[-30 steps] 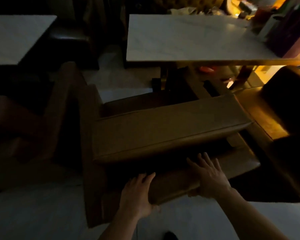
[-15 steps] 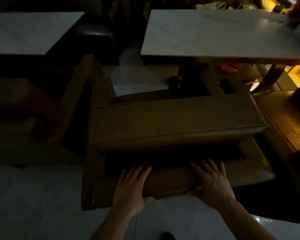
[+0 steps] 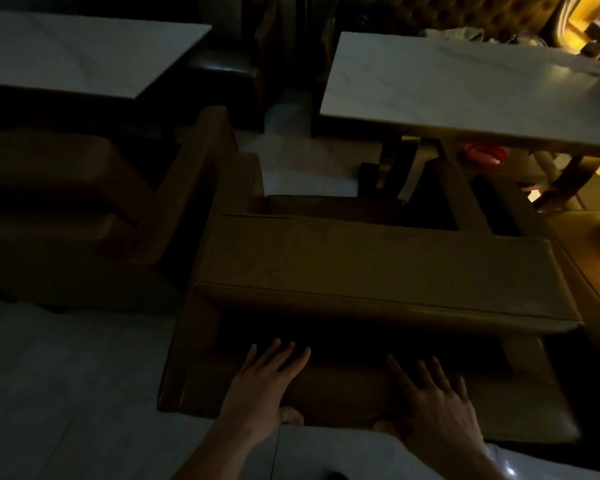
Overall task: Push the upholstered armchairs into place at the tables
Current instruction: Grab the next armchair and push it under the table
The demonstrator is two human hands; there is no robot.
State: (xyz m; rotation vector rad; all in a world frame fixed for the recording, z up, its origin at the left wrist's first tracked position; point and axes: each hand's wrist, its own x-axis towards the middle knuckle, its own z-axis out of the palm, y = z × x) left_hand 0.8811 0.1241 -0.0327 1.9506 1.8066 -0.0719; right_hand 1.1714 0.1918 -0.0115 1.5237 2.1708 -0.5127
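Note:
A brown upholstered armchair (image 3: 378,268) stands right in front of me, its back toward me and its seat facing a white marble-topped table (image 3: 465,91). My left hand (image 3: 264,389) lies flat on the top edge of the chair's back, fingers spread, thumb hooked under the rim. My right hand (image 3: 433,400) rests the same way a little to the right. The chair's front reaches the table's dark wooden legs (image 3: 392,168). A second brown armchair (image 3: 94,209) sits to the left at another white table (image 3: 77,53).
A third brown seat (image 3: 589,258) adjoins the chair on the right, lit by yellow light. Something red (image 3: 482,154) lies under the right table. A dark seat (image 3: 222,74) stands between the tables at the back. Pale tiled floor (image 3: 66,393) spreads to my left.
The armchair has turned from skewed to nearly square with the table while both hands stayed flat on its back. The view has shifted left, so the left table and armchair show more.

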